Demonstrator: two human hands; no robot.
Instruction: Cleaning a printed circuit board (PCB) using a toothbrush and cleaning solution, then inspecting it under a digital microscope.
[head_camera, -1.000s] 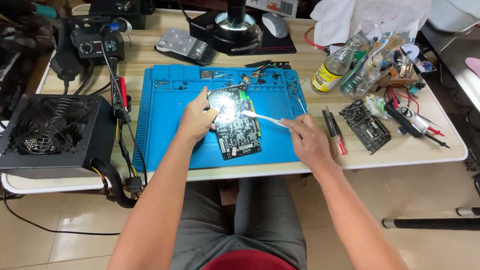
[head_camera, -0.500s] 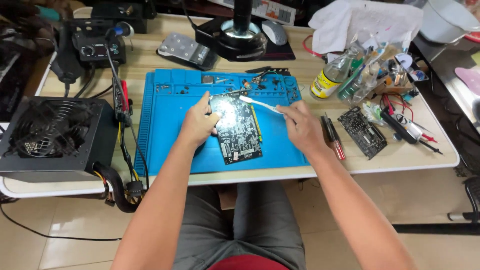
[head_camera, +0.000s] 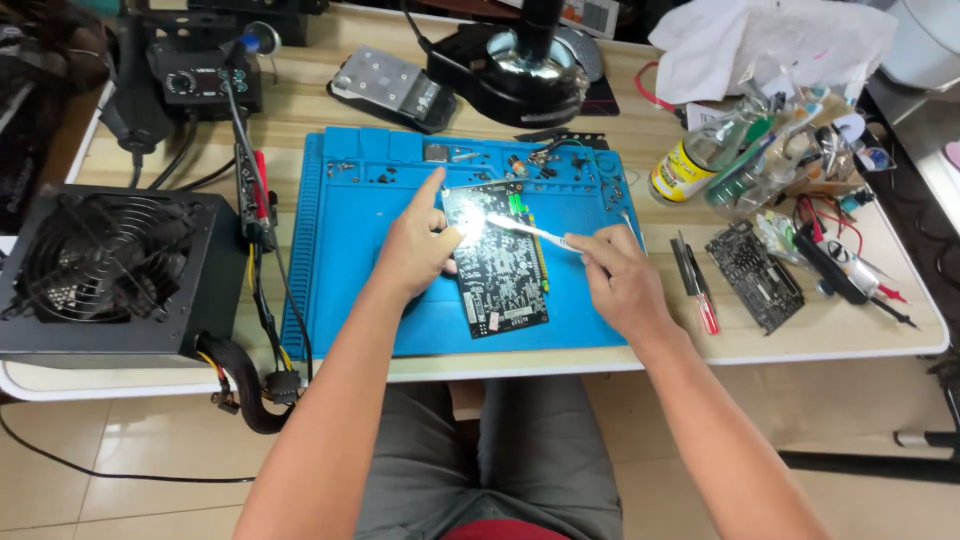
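Circuit board (head_camera: 498, 258), dark and rectangular, is seen lying flat on the blue work mat (head_camera: 350, 270) at the middle of the frame, its long axis running from the upper left down toward the lower right, slightly tilted from vertical. The left hand (head_camera: 415, 245) is pressed against the board's left edge, fingers curled and the index finger stretched upward past the board's upper corner; nothing is gripped, the board is only steadied. The right hand (head_camera: 620, 280) is closed around the handle of a white brush (head_camera: 525, 230), which is held low and nearly horizontal, so that its head reaches leftward across the board's upper half, close to the left hand's fingers. The board thus lies between the two hands, directly right of the left hand and left of the right hand, with the left hand the nearer since it touches the edge. Whether the brush head touches the surface cannot be told because of glare. A black power supply (head_camera: 100, 265) is set on the table (head_camera: 300, 110) at the left, a small dark board (head_camera: 755, 275) and a red-handled screwdriver (head_camera: 705, 305) at the right, and a yellow-labelled bottle (head_camera: 690, 165) at the upper right.
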